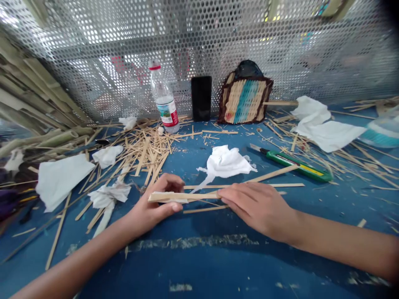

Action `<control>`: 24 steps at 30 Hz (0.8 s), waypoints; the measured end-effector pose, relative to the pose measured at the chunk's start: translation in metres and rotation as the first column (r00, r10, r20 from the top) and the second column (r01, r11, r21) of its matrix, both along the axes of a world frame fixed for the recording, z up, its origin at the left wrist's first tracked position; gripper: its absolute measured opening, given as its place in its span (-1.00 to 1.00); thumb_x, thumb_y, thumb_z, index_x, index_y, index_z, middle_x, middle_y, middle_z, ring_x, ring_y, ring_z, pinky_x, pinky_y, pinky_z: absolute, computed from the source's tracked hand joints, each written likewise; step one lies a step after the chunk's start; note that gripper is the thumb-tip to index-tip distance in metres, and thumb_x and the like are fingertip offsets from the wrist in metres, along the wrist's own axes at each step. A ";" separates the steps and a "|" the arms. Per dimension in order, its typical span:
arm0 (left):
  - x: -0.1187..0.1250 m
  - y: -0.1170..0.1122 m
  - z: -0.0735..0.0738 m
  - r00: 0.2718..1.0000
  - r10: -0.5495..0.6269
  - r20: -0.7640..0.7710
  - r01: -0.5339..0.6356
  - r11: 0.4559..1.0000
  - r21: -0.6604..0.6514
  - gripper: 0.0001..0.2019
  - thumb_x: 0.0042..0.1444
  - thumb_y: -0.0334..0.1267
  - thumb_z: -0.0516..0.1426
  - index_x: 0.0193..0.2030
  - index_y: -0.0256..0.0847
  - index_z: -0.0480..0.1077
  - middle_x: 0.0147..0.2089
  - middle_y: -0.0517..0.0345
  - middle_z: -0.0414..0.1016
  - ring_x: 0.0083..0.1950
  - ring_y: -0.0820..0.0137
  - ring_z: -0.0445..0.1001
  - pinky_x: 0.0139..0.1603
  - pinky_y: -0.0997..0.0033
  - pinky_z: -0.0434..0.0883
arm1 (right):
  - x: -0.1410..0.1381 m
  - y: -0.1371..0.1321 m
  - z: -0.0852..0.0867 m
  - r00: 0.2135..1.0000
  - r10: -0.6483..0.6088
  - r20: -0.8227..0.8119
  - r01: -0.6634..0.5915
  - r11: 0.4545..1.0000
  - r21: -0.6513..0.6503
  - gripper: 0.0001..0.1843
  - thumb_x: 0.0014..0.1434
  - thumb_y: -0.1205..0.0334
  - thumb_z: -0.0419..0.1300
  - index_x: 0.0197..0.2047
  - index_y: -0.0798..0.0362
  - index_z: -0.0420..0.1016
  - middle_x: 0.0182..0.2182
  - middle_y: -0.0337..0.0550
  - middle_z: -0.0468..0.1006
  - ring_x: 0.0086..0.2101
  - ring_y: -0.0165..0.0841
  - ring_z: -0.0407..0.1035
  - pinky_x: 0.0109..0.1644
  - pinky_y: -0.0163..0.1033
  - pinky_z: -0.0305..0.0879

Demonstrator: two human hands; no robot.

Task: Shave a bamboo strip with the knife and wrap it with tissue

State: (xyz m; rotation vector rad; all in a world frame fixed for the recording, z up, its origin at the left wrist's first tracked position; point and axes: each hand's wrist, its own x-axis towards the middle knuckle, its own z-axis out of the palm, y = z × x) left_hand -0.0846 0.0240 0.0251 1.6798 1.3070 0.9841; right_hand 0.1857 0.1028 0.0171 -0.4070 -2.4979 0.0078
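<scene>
Low over the blue table, a few flat bamboo strips (199, 196) lie crosswise between my two hands, with a scrap of white tissue at their left end. My left hand (156, 199) is curled around that left end, thumb in front and fingers behind. Farther right, my right hand (262, 209) closes over the strips, fingertips pressed together on them. A longer strip (274, 173) slants out behind the right hand. Just beyond the hands sits a crumpled white tissue (227, 162), a thin tail of it reaching toward the strips.
A green utility knife (296, 165), blade out, lies at right. Bamboo scraps (152, 153) and tissues (64, 178) litter the left. Against the perforated metal screen (124, 74) stand a water bottle (165, 99), a phone (201, 99) and a woven bag (245, 101). Bamboo poles (40, 91) lean at left.
</scene>
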 end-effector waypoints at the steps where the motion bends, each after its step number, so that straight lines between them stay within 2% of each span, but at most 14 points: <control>1: 0.002 -0.002 0.004 0.999 -0.007 -0.044 0.006 1.000 -0.013 -0.68 0.15 0.01 0.16 -0.11 -0.17 0.33 -0.23 0.12 0.42 -0.22 0.34 0.41 -0.21 0.39 0.36 | -0.003 -0.002 0.002 1.000 0.014 0.005 -0.014 0.999 0.041 -0.84 0.34 0.34 0.06 -0.07 0.10 0.44 -0.24 -0.13 0.62 -0.28 -0.37 0.50 -0.22 -0.26 0.34; 4: 0.007 -0.009 0.017 0.991 0.035 -0.131 -0.035 0.999 0.001 -0.76 0.22 -0.04 0.10 -0.23 -0.18 0.38 -0.30 0.16 0.44 -0.28 0.38 0.40 -0.27 0.42 0.32 | -0.013 0.001 0.015 0.999 0.018 0.036 -0.021 0.996 0.086 -0.84 0.33 0.36 0.06 -0.09 0.13 0.44 -0.26 -0.10 0.62 -0.26 -0.34 0.50 -0.20 -0.24 0.31; 8: -0.001 -0.013 0.036 0.971 0.166 -0.174 -0.142 0.980 0.138 -0.70 0.24 -0.02 0.06 -0.33 -0.20 0.41 -0.39 0.17 0.46 -0.34 0.40 0.41 -0.32 0.44 0.31 | -0.035 0.017 0.049 0.995 -0.016 0.094 -0.001 0.984 0.179 -0.80 0.35 0.35 0.01 -0.10 0.11 0.45 -0.30 -0.11 0.60 -0.28 -0.32 0.48 -0.23 -0.24 0.27; 11: -0.015 -0.009 0.047 0.958 0.229 -0.173 -0.183 0.952 0.247 -0.71 0.25 -0.04 0.07 -0.32 -0.20 0.42 -0.38 0.20 0.47 -0.33 0.43 0.42 -0.31 0.47 0.31 | -0.053 0.026 0.081 0.992 -0.060 0.114 0.028 0.965 0.261 -0.76 0.35 0.35 -0.02 -0.16 0.11 0.48 -0.34 -0.14 0.60 -0.31 -0.31 0.47 -0.26 -0.23 0.25; 15: -0.031 -0.005 0.056 0.944 0.282 -0.173 -0.220 0.925 0.311 -0.73 0.25 -0.05 0.07 -0.26 -0.20 0.42 -0.37 0.22 0.48 -0.32 0.43 0.43 -0.29 0.47 0.31 | -0.068 0.028 0.110 0.987 -0.109 0.121 0.048 0.907 0.418 -0.72 0.35 0.37 -0.04 -0.06 0.12 0.48 -0.26 -0.08 0.61 -0.27 -0.28 0.47 -0.25 -0.19 0.26; 17: -0.034 -0.005 0.058 0.939 0.279 -0.202 -0.208 0.927 0.312 -0.74 0.24 -0.06 0.08 -0.27 -0.21 0.42 -0.38 0.24 0.49 -0.33 0.44 0.43 -0.29 0.47 0.30 | -0.070 0.028 0.116 0.985 -0.130 0.116 0.057 0.871 0.488 -0.71 0.37 0.34 -0.06 -0.05 0.08 0.49 -0.23 -0.07 0.62 -0.24 -0.27 0.46 -0.22 -0.17 0.27; 20: -0.033 -0.007 0.060 0.933 0.256 -0.252 -0.178 0.938 0.296 -0.77 0.22 -0.09 0.09 -0.25 -0.21 0.42 -0.37 0.26 0.50 -0.37 0.46 0.41 -0.33 0.49 0.29 | -0.068 0.028 0.116 0.985 -0.133 0.112 0.046 0.823 0.566 -0.70 0.38 0.30 -0.06 -0.09 0.06 0.50 -0.21 -0.07 0.62 -0.21 -0.26 0.45 -0.14 -0.12 0.27; 22: -0.031 -0.008 0.060 0.930 0.242 -0.277 -0.162 0.945 0.283 -0.78 0.21 -0.10 0.09 -0.25 -0.20 0.43 -0.35 0.23 0.50 -0.38 0.46 0.40 -0.33 0.49 0.30 | -0.064 0.028 0.111 0.987 -0.115 0.114 0.030 0.819 0.573 -0.70 0.38 0.31 -0.06 -0.11 0.05 0.51 -0.20 -0.07 0.61 -0.20 -0.25 0.45 -0.11 -0.09 0.26; 24: -0.028 -0.009 0.060 0.929 0.217 -0.299 -0.141 0.956 0.258 -0.78 0.20 -0.10 0.08 -0.27 -0.20 0.43 -0.33 0.21 0.51 -0.36 0.45 0.41 -0.32 0.48 0.31 | -0.057 0.025 0.104 0.990 -0.096 0.106 0.024 0.844 0.535 -0.72 0.37 0.32 -0.04 -0.10 0.05 0.51 -0.20 -0.06 0.61 -0.20 -0.24 0.45 -0.12 -0.09 0.25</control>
